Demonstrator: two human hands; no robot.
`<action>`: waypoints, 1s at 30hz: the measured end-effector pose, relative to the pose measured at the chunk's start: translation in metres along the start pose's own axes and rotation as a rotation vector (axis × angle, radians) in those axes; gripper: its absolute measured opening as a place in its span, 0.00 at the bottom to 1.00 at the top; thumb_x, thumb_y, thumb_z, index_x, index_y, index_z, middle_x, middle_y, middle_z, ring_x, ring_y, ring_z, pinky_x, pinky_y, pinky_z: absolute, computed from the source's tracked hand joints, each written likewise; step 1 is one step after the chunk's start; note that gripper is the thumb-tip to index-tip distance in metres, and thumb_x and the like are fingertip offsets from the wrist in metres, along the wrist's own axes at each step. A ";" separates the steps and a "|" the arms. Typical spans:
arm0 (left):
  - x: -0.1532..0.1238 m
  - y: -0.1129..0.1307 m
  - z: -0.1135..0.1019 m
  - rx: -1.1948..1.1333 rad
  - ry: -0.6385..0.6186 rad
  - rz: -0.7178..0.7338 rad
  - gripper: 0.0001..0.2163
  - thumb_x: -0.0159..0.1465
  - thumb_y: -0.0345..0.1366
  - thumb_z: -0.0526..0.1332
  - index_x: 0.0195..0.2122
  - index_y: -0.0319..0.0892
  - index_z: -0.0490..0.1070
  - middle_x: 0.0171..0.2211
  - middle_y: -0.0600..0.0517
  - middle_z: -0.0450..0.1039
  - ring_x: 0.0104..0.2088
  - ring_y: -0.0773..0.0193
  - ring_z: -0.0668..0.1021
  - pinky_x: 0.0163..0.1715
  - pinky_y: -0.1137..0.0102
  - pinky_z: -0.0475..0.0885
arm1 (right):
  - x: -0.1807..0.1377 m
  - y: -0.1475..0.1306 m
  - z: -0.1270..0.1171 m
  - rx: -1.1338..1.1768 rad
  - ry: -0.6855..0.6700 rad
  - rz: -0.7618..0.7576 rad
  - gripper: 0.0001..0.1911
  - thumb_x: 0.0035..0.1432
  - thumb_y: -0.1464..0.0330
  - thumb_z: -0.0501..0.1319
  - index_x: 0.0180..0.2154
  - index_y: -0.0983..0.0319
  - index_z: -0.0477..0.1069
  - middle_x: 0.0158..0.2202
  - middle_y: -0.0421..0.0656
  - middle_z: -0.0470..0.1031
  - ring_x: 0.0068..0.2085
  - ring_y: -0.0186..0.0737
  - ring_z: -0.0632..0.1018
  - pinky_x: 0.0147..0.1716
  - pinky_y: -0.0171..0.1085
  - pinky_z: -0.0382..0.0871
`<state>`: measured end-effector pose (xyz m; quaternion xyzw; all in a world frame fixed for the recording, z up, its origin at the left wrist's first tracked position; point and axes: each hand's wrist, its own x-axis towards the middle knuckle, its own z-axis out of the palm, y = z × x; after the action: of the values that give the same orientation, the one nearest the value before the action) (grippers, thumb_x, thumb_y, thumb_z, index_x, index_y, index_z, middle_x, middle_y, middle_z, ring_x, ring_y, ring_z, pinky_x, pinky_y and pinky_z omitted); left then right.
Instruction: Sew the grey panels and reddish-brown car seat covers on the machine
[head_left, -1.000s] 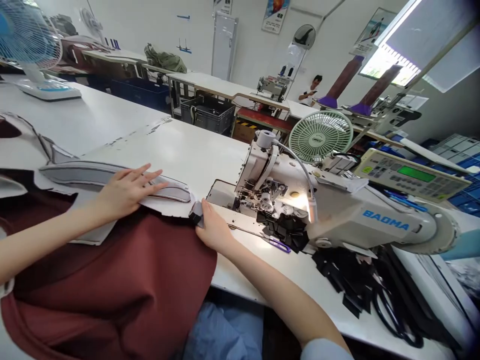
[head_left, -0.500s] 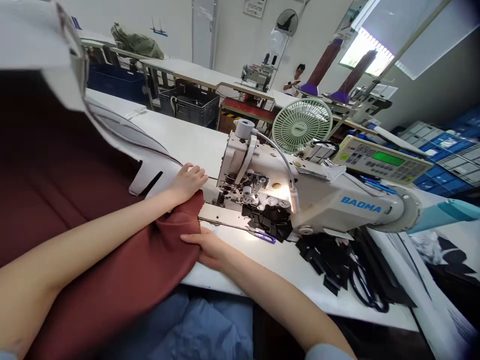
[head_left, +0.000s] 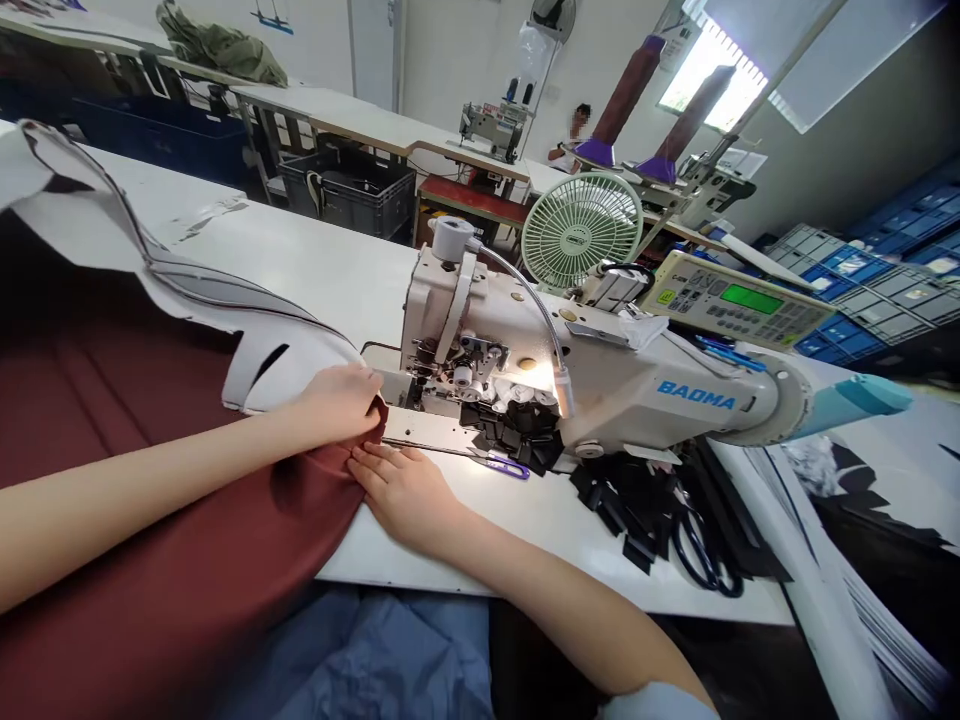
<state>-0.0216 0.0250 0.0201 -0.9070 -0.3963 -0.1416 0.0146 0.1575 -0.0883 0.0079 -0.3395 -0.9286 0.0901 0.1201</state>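
Observation:
A large piece of maroon fabric (head_left: 247, 540) spreads over the left of the table, a white layer (head_left: 300, 350) with a dark slit and piped edge along its far side. My left hand (head_left: 341, 402) is closed on the fabric's edge just left of the sewing machine (head_left: 495, 330). Close below it, my right hand (head_left: 411, 495) grips the same edge, fingertips on the cloth; its thumb is hidden. Both hands are at the left end of the metal plate (head_left: 431, 428), short of the needle area. Purple-handled thread snips (head_left: 506, 465) lie right of my right hand.
Black fabric pieces (head_left: 517, 430) pile by the machine head, with more strips and dark-handled scissors (head_left: 705, 550) to the right. Behind stand a green fan (head_left: 581, 230), a control panel (head_left: 739, 300) and thread cones (head_left: 622, 95). A person (head_left: 574, 140) sits at the back.
My left hand has turned over, now knuckles up and closed on the edge. My right fingers have come onto the cloth, nearer the left hand. The whole view has shifted slightly.

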 end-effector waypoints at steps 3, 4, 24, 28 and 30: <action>-0.031 0.009 -0.008 0.046 -0.027 0.021 0.15 0.64 0.39 0.61 0.48 0.36 0.73 0.47 0.38 0.76 0.47 0.46 0.78 0.48 0.53 0.73 | -0.016 0.001 -0.015 0.072 -0.036 0.009 0.23 0.72 0.68 0.50 0.64 0.65 0.64 0.65 0.49 0.69 0.67 0.43 0.66 0.59 0.45 0.66; -0.038 0.010 -0.008 0.054 -0.028 0.039 0.17 0.65 0.40 0.61 0.51 0.36 0.72 0.50 0.38 0.76 0.50 0.46 0.77 0.51 0.53 0.71 | -0.022 0.003 -0.022 0.094 -0.046 0.031 0.22 0.71 0.68 0.51 0.64 0.63 0.64 0.64 0.48 0.70 0.65 0.43 0.68 0.58 0.45 0.66; -0.034 0.004 -0.016 -0.179 -0.184 0.045 0.22 0.66 0.49 0.64 0.57 0.45 0.72 0.58 0.45 0.74 0.55 0.52 0.76 0.56 0.59 0.59 | -0.082 0.050 -0.074 0.129 0.385 0.628 0.10 0.67 0.65 0.56 0.38 0.58 0.76 0.35 0.43 0.75 0.33 0.40 0.76 0.32 0.38 0.69; -0.029 0.003 -0.021 -0.232 -0.193 0.037 0.20 0.63 0.48 0.66 0.54 0.48 0.72 0.55 0.48 0.76 0.55 0.52 0.76 0.59 0.57 0.57 | -0.021 0.036 -0.047 0.610 0.174 0.714 0.02 0.59 0.68 0.60 0.35 0.58 0.71 0.29 0.38 0.78 0.28 0.36 0.77 0.28 0.34 0.69; -0.029 0.002 -0.022 -0.250 -0.178 0.048 0.20 0.62 0.47 0.66 0.54 0.48 0.72 0.54 0.49 0.76 0.56 0.53 0.76 0.63 0.54 0.52 | 0.010 0.038 -0.036 0.792 0.062 0.787 0.02 0.59 0.68 0.60 0.34 0.59 0.69 0.28 0.38 0.80 0.23 0.34 0.75 0.24 0.32 0.68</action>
<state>-0.0443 0.0003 0.0336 -0.9199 -0.3538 -0.1086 -0.1300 0.1828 -0.0501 0.0347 -0.5919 -0.6230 0.4602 0.2230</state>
